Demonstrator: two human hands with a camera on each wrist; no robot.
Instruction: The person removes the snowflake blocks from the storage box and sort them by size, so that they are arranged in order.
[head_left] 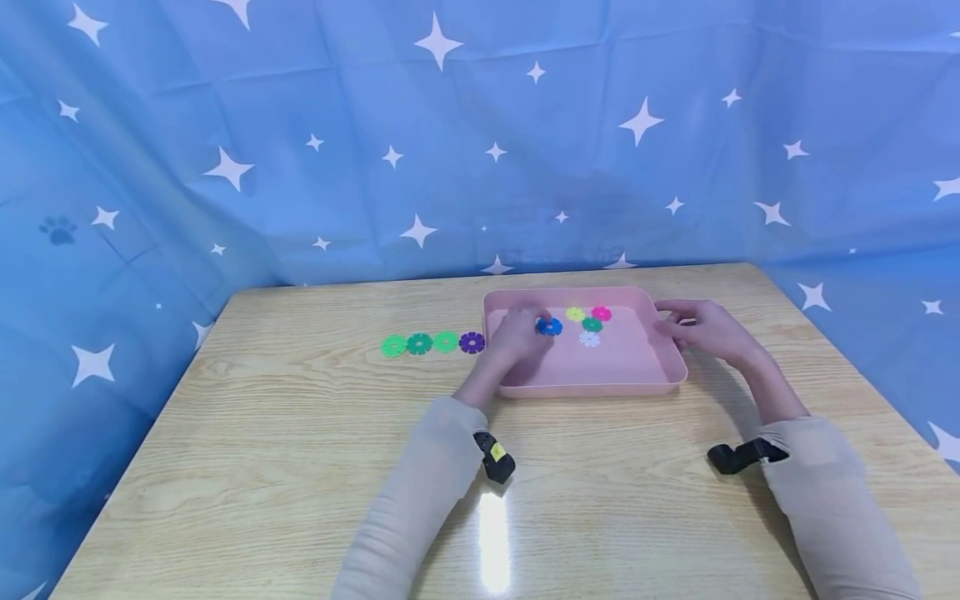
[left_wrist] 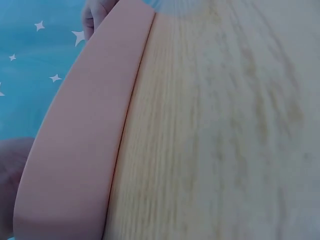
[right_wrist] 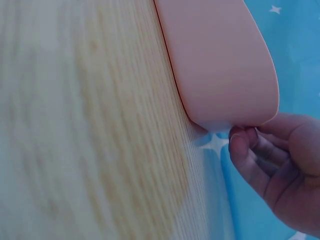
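The pink tray (head_left: 585, 390) lies on the table, its long front wall (left_wrist: 75, 120) showing in the left wrist view. Inside it, at the left, my left hand (head_left: 520, 332) has its curled fingertips at the edge of a blue flower-shaped disc (head_left: 551, 327), which it appears to pinch; the thumb is hidden. My right hand (head_left: 697, 327) holds the tray's right side, its thumb and fingers at the rim in the right wrist view (right_wrist: 285, 165). Yellow (head_left: 575, 314), pink (head_left: 602, 313), green (head_left: 592, 325) and white (head_left: 589, 339) discs lie within the tray.
Left of the tray, a row on the wooden table (head_left: 262, 433) has a light green disc (head_left: 393, 346), a darker green one (head_left: 419, 343), another light green one (head_left: 446, 342) and a purple one (head_left: 472, 342). A blue star-patterned cloth (head_left: 337, 100) hangs behind.
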